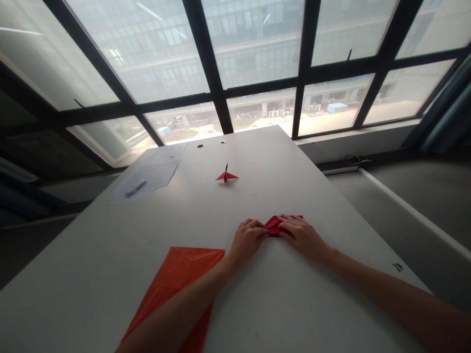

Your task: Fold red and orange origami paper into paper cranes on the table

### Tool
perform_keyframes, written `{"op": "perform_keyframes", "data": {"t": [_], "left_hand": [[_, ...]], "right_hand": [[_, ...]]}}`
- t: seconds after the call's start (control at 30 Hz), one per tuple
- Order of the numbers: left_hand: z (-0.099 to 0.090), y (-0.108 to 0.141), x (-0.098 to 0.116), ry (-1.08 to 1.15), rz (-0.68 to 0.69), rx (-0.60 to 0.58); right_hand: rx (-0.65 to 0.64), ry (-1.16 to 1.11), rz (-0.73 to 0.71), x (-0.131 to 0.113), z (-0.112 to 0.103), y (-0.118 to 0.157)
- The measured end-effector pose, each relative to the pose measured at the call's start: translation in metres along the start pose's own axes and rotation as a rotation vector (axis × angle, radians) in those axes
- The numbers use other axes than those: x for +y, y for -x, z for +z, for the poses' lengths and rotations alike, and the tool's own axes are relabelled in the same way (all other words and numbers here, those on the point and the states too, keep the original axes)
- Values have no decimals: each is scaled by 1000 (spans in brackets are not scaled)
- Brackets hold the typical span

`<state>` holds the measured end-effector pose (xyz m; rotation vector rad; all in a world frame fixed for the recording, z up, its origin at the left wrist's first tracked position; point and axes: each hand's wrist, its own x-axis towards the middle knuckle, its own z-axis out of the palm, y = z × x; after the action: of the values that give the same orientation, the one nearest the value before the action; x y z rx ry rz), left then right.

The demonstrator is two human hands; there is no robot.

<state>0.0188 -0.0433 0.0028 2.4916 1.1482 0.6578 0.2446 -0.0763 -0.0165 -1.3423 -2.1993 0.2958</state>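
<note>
My left hand point(247, 240) and my right hand point(301, 237) rest on the white table point(110, 245) close together, with a small piece of folded red paper point(275, 224) between them. The fingers of both hands lie on it and hold it down against the tabletop, and they hide much of it. Farther up the table stands a finished red origami crane point(226, 175), apart from my hands. A large orange paper sheet point(172, 289) lies at the near left, partly under my left forearm.
Loose white papers point(147, 174) with a marker point(136, 187) on them lie at the table's far left. Two small round holes point(211, 143) mark the far end. Beyond it is a large dark-framed window point(257, 49); grey floor point(405, 206) lies to the right.
</note>
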Motion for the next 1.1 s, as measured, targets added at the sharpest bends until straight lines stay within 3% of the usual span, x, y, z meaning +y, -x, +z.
{"op": "perform_keyframes", "data": {"t": [0.37,0.57,0.8,1.1], "left_hand": [[6,-5,0,35,-40,32],[3,-5,4,-104,45,-24],[-1,-2,8,-174,64,-64],[-1,-6,4,-212,160,-58]], "right_hand": [[159,-97,100,3,3,-9],[82,-4,47,3,-1,-20],[-58,13,-135,13,-19,-25],[-80,14,-205,27,-21,-16]]}}
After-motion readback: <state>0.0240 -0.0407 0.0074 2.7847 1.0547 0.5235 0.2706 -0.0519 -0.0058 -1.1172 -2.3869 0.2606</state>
